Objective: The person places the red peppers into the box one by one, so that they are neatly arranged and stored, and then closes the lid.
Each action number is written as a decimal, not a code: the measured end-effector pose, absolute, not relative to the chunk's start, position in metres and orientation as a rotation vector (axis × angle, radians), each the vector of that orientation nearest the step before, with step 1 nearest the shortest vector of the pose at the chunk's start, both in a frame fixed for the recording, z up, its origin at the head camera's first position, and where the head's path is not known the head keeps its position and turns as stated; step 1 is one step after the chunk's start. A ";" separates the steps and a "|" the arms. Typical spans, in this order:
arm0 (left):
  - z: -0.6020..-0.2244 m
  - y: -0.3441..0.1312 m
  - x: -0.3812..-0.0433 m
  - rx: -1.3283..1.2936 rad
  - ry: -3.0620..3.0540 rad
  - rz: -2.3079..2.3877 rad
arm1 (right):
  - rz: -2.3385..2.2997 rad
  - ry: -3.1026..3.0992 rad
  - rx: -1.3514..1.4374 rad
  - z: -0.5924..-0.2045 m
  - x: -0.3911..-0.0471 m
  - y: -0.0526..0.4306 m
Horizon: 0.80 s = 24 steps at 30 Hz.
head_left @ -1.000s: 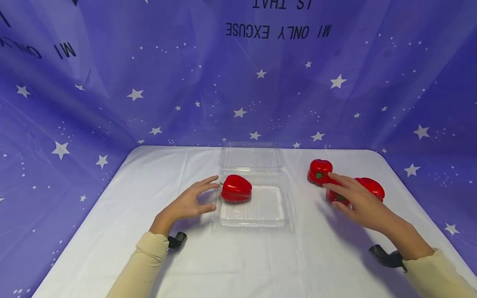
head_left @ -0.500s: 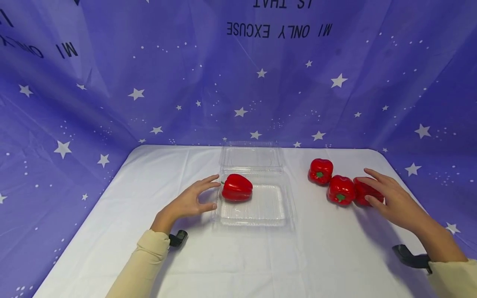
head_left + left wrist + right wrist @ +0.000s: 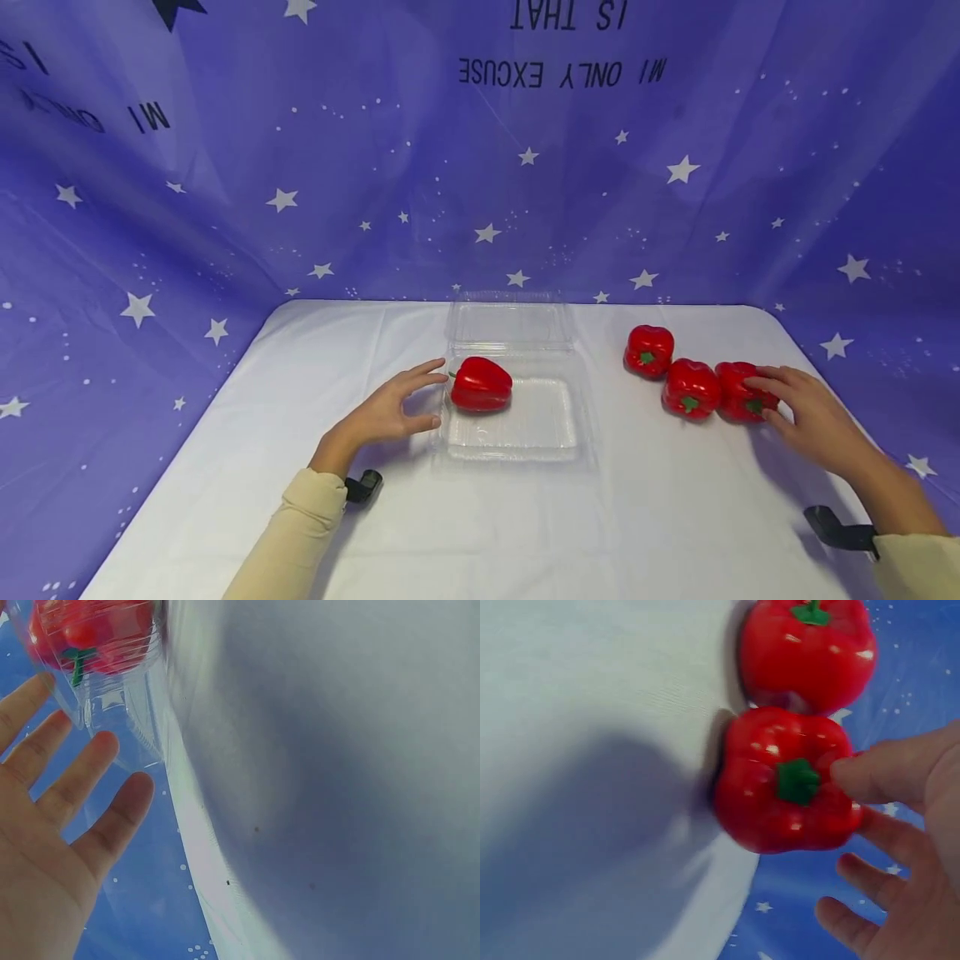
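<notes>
In the head view a red bell pepper (image 3: 482, 385) lies on its side in the left part of an open clear plastic clamshell container (image 3: 513, 421), stem to the left. My left hand (image 3: 388, 408) is at the container's left edge, fingers spread and nothing in them. Three more red bell peppers sit to the right: a back one (image 3: 649, 350), a middle one (image 3: 691, 389) and a right one (image 3: 738, 392). My right hand (image 3: 813, 421) pinches the right pepper, thumb near its green stem (image 3: 798, 781) and a finger passing behind it; the other fingers stay loose.
A white cloth covers the table (image 3: 517, 533). Behind it and at both sides hangs a blue-purple star-print curtain (image 3: 420, 150). The container's lid (image 3: 512, 323) lies folded back toward the curtain. A black wrist mount (image 3: 840, 529) sits on the right arm.
My right hand has moved right from over the middle pepper and come down onto the right one. The left hand holds its place beside the container. The head view has shifted slightly.
</notes>
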<state>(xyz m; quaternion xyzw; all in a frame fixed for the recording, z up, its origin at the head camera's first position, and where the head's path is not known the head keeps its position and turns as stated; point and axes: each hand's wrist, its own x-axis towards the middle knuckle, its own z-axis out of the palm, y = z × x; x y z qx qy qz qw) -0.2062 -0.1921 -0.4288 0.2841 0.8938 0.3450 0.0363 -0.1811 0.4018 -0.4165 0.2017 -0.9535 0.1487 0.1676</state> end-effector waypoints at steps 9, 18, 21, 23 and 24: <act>-0.426 -0.188 -0.201 0.834 2.735 1.087 | 0.400 -2.674 0.547 -0.425 -0.182 0.408; -0.429 -0.190 -0.202 0.827 2.727 1.084 | 0.431 -2.735 0.445 -0.428 -0.185 0.403; -0.429 -0.191 -0.201 0.825 2.728 1.075 | 0.361 -2.754 0.433 -0.429 -0.183 0.404; -0.428 -0.190 -0.202 0.833 2.736 1.068 | 0.320 -2.754 0.414 -0.428 -0.183 0.404; -0.427 -0.190 -0.202 0.836 2.738 1.067 | 0.315 -2.761 0.389 -0.427 -0.183 0.404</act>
